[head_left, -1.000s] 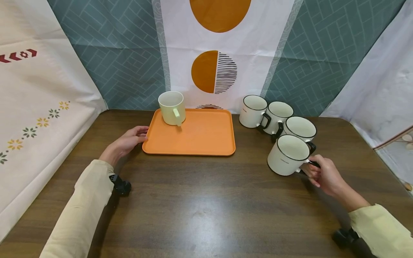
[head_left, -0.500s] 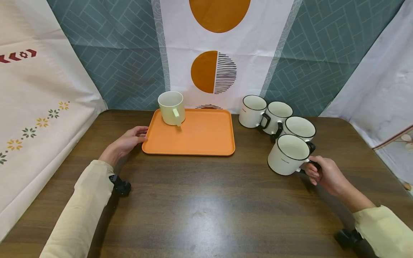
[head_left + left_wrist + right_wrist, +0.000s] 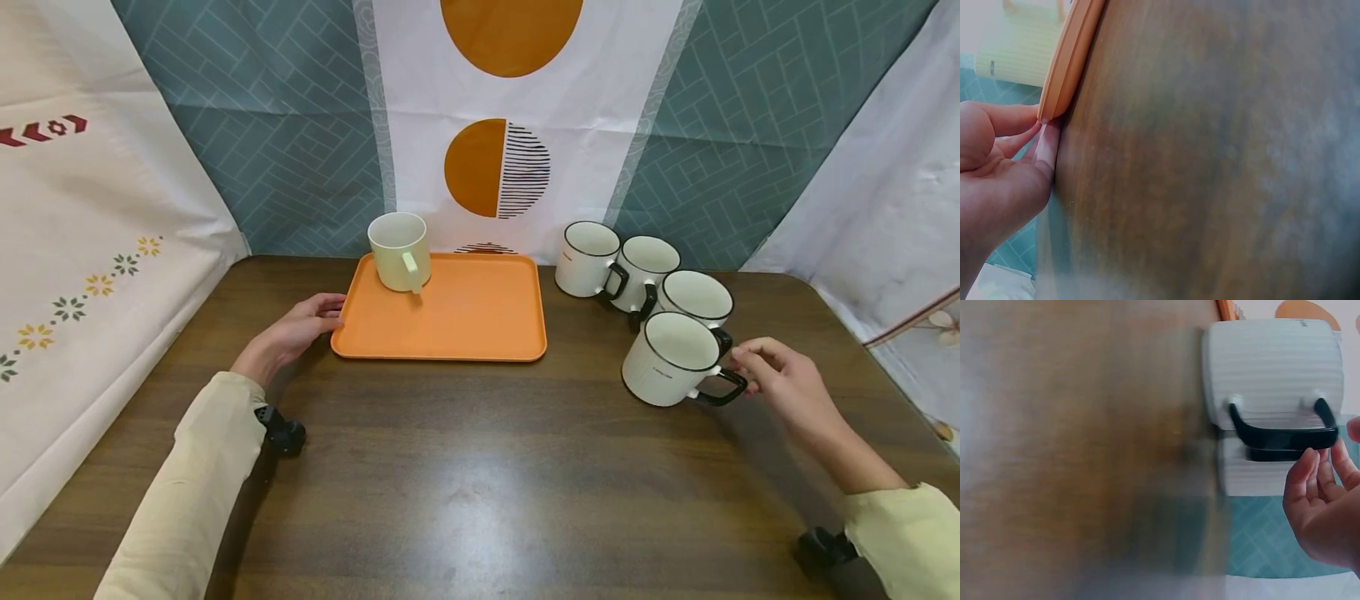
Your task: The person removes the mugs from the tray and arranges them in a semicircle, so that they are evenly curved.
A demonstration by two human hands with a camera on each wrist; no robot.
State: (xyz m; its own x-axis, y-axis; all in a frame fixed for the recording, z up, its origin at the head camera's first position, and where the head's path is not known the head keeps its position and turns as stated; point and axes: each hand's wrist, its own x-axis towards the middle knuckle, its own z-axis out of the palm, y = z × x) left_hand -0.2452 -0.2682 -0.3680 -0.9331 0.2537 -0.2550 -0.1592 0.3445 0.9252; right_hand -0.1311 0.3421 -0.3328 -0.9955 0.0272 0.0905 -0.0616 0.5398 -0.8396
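Observation:
My left hand lies at the left side of an orange tray, its fingertips pinching the rim by the near corner. A light green mug stands on the tray's back left part. My right hand is just beside the black handle of the nearest white mug, fingers loosely bent and holding nothing. In the right wrist view, the fingertips sit close to or against the outer side of that handle; the frame does not settle which. This mug stands upright on the table.
Behind the nearest mug, more white mugs with black rims and handles cluster closely: one, another and a third. Cloth hangs along the table's back edge. Brown table top spreads out in front.
My right hand has let go of the nearest white mug's handle and moved slightly right and back. The mugs, the tray and my left hand stay in place.

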